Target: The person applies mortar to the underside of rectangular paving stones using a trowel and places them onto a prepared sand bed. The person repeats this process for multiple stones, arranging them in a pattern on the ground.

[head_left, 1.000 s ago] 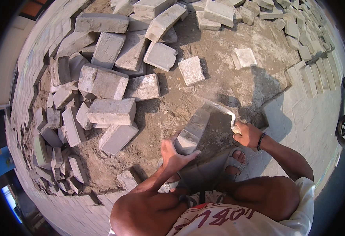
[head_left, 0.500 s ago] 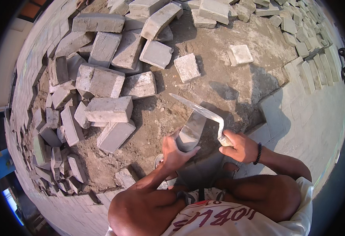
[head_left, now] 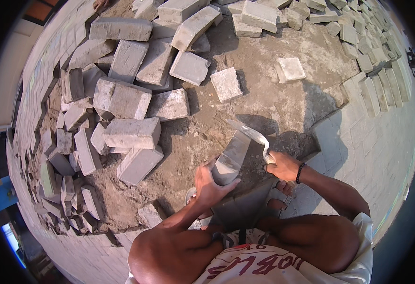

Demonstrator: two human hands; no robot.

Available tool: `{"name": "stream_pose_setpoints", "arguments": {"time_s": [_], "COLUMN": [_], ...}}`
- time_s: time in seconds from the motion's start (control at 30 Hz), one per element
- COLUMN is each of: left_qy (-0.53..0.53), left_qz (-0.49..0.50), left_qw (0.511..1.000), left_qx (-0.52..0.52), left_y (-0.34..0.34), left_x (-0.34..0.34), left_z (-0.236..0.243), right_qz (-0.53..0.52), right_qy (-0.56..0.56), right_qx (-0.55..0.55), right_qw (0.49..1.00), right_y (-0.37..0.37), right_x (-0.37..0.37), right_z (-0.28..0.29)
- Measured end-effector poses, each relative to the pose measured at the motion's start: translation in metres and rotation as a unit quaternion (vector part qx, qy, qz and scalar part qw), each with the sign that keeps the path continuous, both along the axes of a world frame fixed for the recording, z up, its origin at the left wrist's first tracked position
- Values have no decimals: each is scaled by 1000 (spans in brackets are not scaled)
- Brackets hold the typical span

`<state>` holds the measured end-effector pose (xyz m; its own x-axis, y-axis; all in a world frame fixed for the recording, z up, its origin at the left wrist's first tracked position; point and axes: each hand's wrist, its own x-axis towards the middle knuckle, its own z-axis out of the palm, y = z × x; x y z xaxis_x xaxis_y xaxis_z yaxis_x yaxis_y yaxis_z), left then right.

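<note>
Between my knees, a grey paving block point(head_left: 228, 163) stands tilted, its far end reaching away from me over the dirt. My left hand point(head_left: 211, 183) is wrapped round its near end, thumb on the right side and fingers on the left. In my right hand point(head_left: 283, 166) is a trowel point(head_left: 252, 132), gripped by its handle. The trowel's pale, worn blade points away to the left and lies just over or against the block's far end; whether it touches I cannot tell. A dark bracelet circles my right wrist.
Loose paving blocks point(head_left: 122, 97) are heaped at the left, and more rubble point(head_left: 359, 28) lies far right. Two single blocks, one whitish point(head_left: 291, 69), rest on the bare dirt point(head_left: 264, 52) ahead. Laid paving point(head_left: 359, 137) borders the dirt on the right. Another person's hand point(head_left: 100, 4) shows at the top left.
My right hand and the trowel have moved lower and nearer the block, the blade shifting right and down. My left hand keeps its hold on the block.
</note>
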<state>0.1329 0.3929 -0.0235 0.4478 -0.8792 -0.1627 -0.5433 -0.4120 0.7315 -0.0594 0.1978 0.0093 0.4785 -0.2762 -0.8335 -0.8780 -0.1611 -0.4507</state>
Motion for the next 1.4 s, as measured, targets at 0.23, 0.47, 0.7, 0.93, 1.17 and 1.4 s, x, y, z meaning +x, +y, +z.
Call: {"name": "stream_pose_setpoints", "arguments": {"time_s": [0.23,0.47,0.7,0.93,1.17,1.4], "left_qy": [-31,-40,-9,-35,-54,-18], "left_qz": [6,15,12,29,13,23], "left_qw": [992,993,997,995,991,996], "left_qx": [-119,-109,-71,-91,-125,-80], "left_y": [-8,-11,-15,-15,-13,-16], "left_x": [1,4,0,-1,-2,-4], "left_z": [-4,0,5,3,0,7], "right_qz": [61,-3,68,19,63,78], "right_qy": [-114,-229,-225,-176,-171,-138], "right_qx": [-63,9,-50,-11,-37,-37], "right_qw": [990,973,971,984,983,987], "right_y": [33,29,51,39,35,41], "right_x": [-11,-7,-23,-16,-26,-21], "right_z": [10,75,71,81,66,68]}}
